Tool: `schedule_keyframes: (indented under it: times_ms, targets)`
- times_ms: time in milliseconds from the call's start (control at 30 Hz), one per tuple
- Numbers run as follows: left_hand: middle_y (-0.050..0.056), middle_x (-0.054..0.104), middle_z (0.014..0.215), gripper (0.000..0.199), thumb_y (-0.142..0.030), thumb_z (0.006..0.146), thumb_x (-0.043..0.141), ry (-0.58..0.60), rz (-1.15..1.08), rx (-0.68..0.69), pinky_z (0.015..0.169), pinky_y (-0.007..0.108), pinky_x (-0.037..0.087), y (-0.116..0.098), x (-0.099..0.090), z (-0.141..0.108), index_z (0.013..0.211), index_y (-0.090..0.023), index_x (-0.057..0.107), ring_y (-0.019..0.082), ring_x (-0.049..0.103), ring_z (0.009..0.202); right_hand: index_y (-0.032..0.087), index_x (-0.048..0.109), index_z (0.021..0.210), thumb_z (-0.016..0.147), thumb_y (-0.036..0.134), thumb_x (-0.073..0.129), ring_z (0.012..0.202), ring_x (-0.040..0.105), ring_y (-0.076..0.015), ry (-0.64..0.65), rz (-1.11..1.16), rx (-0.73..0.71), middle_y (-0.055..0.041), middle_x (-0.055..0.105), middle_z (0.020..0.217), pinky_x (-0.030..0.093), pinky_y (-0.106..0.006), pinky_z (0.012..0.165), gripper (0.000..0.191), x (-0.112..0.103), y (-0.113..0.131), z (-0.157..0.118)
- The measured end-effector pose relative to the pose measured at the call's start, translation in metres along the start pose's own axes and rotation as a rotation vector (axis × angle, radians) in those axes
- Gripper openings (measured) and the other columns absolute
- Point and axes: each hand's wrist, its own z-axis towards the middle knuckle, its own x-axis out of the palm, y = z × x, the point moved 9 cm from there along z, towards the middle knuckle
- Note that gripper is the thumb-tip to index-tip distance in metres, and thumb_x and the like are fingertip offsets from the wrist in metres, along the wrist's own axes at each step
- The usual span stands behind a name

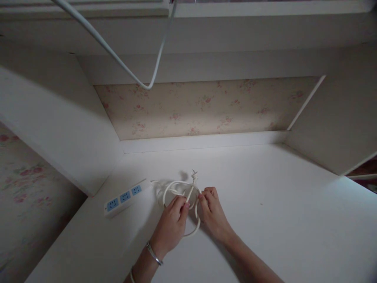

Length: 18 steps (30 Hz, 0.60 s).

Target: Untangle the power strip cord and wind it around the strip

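A white power strip (127, 197) with blue socket faces lies on the white surface to the left of my hands. Its white power cord (176, 182) runs from the right end into several loose loops. The cord's plug (194, 175), prongs upward, sits just beyond my fingers. My left hand (174, 220) is closed, pinching the cord between thumb and fingers. Opposite it, my right hand (212, 212) is also closed, its fingertips on a cord loop. One loop hangs below and between the two hands. The fingers hide parts of the cord.
The white surface (279, 220) spreads around my hands, with white side panels (332, 114) and floral wallpaper (206, 106) at the back. A pale cable (118, 59) dangles in a bend from above, at the upper left.
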Motion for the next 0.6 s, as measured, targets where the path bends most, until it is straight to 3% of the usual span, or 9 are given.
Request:
schedule_keyframes:
  times_ms: [100,167,300,400,600]
  targets:
    - [0.005,0.057,0.095,0.023,-0.026,0.096,0.036,0.015,-0.081,0.057,0.084,0.028,0.040,-0.010,-0.001,-0.001,0.084,-0.018,0.053,0.016,0.052,0.092,0.020,0.053,0.076,0.095,0.031,0.032,0.088,0.046,-0.0200,-0.120,-0.046,0.072,-0.0055,0.046,0.089,0.041,-0.037,0.084,0.030,-0.017,-0.013,0.006]
    - [0.003,0.055,0.088,0.026,-0.027,0.096,0.038,0.027,-0.116,0.065,0.078,0.026,0.039,-0.012,0.000,-0.002,0.074,-0.018,0.050,0.015,0.052,0.085,0.020,0.053,0.074,0.095,0.030,0.031,0.089,0.046,-0.0202,-0.177,-0.068,0.118,-0.0055,0.047,0.088,0.040,-0.038,0.085,0.032,-0.026,-0.021,0.008]
    - [-0.002,0.045,0.065,0.038,-0.034,0.095,0.041,0.048,-0.125,0.003,0.062,0.024,0.032,-0.003,0.003,-0.001,0.061,-0.018,0.038,0.011,0.043,0.064,0.021,0.055,0.079,0.096,0.037,0.032,0.089,0.050,-0.0195,-0.233,-0.025,0.179,-0.0055,0.048,0.092,0.043,-0.037,0.086,0.033,-0.030,-0.035,0.009]
    - [-0.004,0.038,0.058,0.042,-0.038,0.095,0.039,0.038,-0.146,-0.060,0.059,0.025,0.028,0.006,0.002,-0.001,0.059,-0.018,0.034,0.010,0.037,0.059,0.021,0.055,0.084,0.096,0.043,0.033,0.087,0.052,-0.0192,-0.289,0.021,0.150,-0.0062,0.049,0.096,0.047,-0.037,0.081,0.033,-0.032,-0.038,0.011]
    - [-0.005,0.028,0.053,0.044,-0.037,0.090,0.045,0.277,-0.189,-0.091,0.054,0.026,0.021,0.007,0.021,-0.007,0.053,-0.018,0.029,0.009,0.030,0.055,0.020,0.053,0.089,0.094,0.049,0.034,0.061,0.051,-0.0132,-0.333,0.050,0.163,-0.0064,0.046,0.098,0.049,-0.034,0.061,0.036,-0.040,-0.041,0.017]
